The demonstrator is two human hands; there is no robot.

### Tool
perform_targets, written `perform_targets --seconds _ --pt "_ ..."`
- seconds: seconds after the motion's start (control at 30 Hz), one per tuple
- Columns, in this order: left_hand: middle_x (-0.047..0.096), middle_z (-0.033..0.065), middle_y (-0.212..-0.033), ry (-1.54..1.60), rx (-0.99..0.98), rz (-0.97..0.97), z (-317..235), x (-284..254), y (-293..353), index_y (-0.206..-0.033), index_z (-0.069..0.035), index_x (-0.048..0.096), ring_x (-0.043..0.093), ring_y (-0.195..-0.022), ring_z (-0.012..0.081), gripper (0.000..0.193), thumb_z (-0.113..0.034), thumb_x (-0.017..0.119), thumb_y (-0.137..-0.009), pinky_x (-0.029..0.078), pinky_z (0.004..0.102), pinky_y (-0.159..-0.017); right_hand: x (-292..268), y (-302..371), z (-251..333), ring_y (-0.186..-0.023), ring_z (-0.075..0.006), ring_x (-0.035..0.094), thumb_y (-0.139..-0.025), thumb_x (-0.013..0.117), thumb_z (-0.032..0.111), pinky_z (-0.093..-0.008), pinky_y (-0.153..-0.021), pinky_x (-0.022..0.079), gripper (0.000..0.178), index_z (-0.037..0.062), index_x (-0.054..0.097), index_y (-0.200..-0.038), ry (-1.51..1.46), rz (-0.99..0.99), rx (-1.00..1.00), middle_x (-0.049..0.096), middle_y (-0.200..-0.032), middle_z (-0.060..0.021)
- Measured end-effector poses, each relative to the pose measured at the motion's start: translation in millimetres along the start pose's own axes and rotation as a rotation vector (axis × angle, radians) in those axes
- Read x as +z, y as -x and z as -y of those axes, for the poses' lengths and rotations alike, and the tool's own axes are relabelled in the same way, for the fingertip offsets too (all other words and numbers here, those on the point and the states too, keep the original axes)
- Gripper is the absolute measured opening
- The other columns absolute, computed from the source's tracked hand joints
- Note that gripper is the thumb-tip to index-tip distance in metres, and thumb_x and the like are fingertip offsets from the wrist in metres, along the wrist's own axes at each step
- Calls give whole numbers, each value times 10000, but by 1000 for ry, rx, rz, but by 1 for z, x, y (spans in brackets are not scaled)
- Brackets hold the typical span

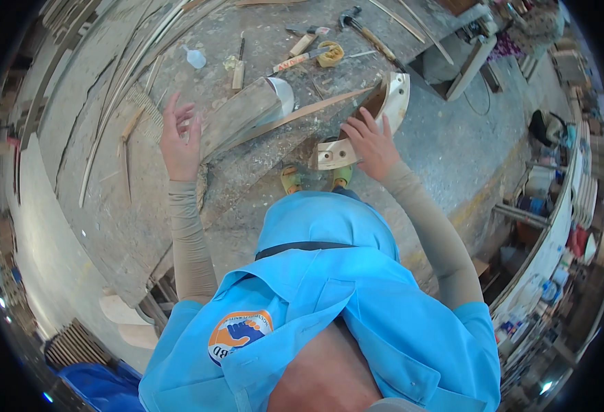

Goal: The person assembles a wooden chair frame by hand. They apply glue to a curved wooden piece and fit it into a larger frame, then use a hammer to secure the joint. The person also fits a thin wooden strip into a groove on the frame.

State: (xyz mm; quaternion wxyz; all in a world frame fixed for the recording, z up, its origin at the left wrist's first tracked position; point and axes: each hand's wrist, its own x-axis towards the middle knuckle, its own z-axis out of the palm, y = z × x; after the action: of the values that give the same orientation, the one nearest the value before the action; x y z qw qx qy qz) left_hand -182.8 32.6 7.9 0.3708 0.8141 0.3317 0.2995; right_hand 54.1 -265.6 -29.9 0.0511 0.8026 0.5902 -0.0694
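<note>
Grasped the curved wooden piece in the right hand, at the right side of the worktable, with fingers laid over its inner side. Raised the left hand above the worktable, released, with fingers loose and half bent, just left of a gray wooden block. Stood close to the near edge, with shoes showing on the floor below. Could not make out where that edge ran behind the curved wooden piece. Had the widest room on the right, over floor stretching to the crowded shelving. Found less room between the hands, where blocked by the gray wooden block and a thin wooden strip slanting up to the right. Saw on the far side a chisel, a tube, a yellow roll and a hammer with its handle pointing toward the curved wooden piece. Noticed a clear plastic scrap beyond the left hand, and long strips running near to far along the left. Met a plank at far right, standing in the way past the table's edge.
</note>
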Motion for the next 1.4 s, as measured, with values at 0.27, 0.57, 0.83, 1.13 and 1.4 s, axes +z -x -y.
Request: perform_targets --seconds 0.27,0.57,0.83,1.13,1.4 --pt "666 83 -1057 81 -130 -50 -21 10 69 -1345 -63 504 634 -865 149 433 -58 578 -918 508 271 -768 -3 4 -45 -935 -263 566 -606 791 268 -431 -864 403 457 144 592 -999 -209 97 -257 591 -908 -39" --pt "672 125 -1060 110 -349 601 -20 140 159 -1291 -74 550 661 -965 245 429 -71 626 -869 517 348 -865 -5 72 -129 -939 -290 559 -567 827 285 -426 -862 399 489 111 608 -968 -312 142 -165 595 -927 -75" --pt "504 111 -1358 143 -102 650 -33 295 172 -1472 -196 323 527 -1198 302 842 -45 731 -752 445 397 -1023 6 98 -178 -950 -329 556 -542 846 271 -430 -888 396 527 79 623 -980 -379 140 -102 601 -948 -97" --pt "567 65 -1163 90 109 665 0 412 170 -1182 -167 517 539 -1128 311 651 -64 810 -610 470 412 -936 17 128 -203 -946 -320 564 -555 840 270 -427 -899 396 533 81 625 -1005 -395 80 -147 605 -933 -101" --pt "581 80 -1058 95 142 690 8 405 181 -1125 -146 534 561 -1038 345 630 -152 857 -583 471 440 -864 19 129 -202 -925 -306 564 -548 843 276 -430 -888 392 543 75 628 -1005 -398 95 -235 608 -925 -92"
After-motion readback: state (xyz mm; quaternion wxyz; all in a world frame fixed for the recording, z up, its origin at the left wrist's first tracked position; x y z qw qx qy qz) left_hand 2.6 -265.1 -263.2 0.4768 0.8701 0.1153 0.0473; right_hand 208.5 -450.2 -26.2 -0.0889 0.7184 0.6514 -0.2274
